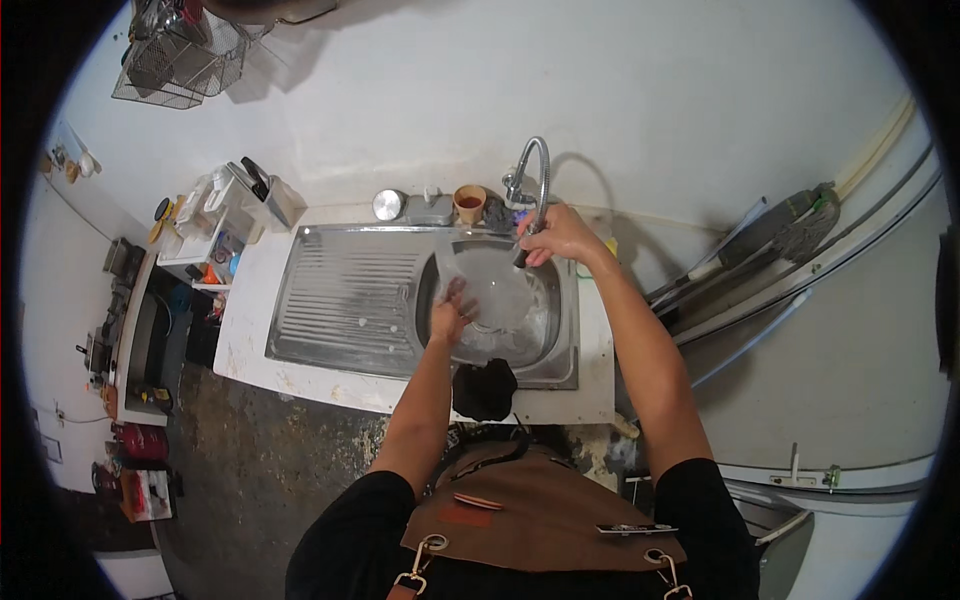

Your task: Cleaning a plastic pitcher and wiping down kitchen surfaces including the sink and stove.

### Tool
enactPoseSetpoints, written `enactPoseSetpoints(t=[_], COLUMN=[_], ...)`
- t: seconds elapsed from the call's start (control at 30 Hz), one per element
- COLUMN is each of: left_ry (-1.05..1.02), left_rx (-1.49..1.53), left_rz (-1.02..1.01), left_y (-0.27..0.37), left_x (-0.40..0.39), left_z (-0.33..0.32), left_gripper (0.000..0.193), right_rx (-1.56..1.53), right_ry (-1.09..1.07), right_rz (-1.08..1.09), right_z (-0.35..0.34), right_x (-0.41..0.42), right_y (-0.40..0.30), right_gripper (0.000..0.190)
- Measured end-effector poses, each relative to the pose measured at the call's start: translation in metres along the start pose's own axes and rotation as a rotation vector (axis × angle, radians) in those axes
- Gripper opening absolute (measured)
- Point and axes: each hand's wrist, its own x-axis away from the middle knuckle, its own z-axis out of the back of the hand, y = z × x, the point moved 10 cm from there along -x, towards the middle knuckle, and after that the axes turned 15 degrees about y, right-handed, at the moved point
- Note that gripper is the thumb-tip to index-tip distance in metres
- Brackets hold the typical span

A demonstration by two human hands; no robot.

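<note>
My right hand [559,236] grips the lower end of a flexible metal faucet hose [541,172], whose dark spray head [521,258] points down over the sink. In the round bowl of the stainless steel sink [559,300], a translucent, whitish object [491,281] stands or lies; its exact kind is unclear. My left hand [452,311] is at the bowl's left side, beside or against this object, fingers spread; whether it grips it I cannot tell. A black cloth [484,390] lies over the counter's front edge, just below the bowl.
Left of the bowl is the ribbed drainboard [349,292]. Behind it stand a round metal lid or tin [388,204], a soap dispenser [430,206] and a brown cup [470,202]. A knife holder [274,202] stands at the left; mops [765,229] lean at the right.
</note>
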Motion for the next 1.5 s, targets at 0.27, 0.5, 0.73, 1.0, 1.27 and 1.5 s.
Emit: enactPoseSetpoints(t=[0.27,0.5,0.73,1.0,1.27,1.5], left_ry=[0.139,0.17,0.345,0.317,0.322,0.243], left_rx=[0.082,-0.126,-0.068,0.093,0.223,0.229], left_rz=[-0.051,-0.272,-0.403,-0.312,-0.191,-0.179], left_y=[-0.007,-0.01,0.043,0.053,0.059,0.063], left_x=[0.001,-0.017,0.051,0.067,0.077,0.077], left_z=[-0.028,-0.028,-0.025,0.044,0.031,0.023], left_gripper=[0.055,0.073,0.074,0.075,0.077,0.079], right_rx=[-0.02,-0.005,-0.007,-1.448,-1.222,0.601], right_ry=[-0.051,-0.079,0.314,0.19,-0.247,0.602], right_rz=[0.032,0.044,-0.004,-0.695,-0.55,0.589], right_z=[-0.014,-0.001,0.012,-0.117,-0.114,-0.073], right_x=[0.003,0.02,0.055,0.019,0.015,-0.016], right_y=[0.014,0.013,0.17,0.255,0.212,0.147], right_gripper=[0.018,0.019,0.034,0.02,0.028,0.027])
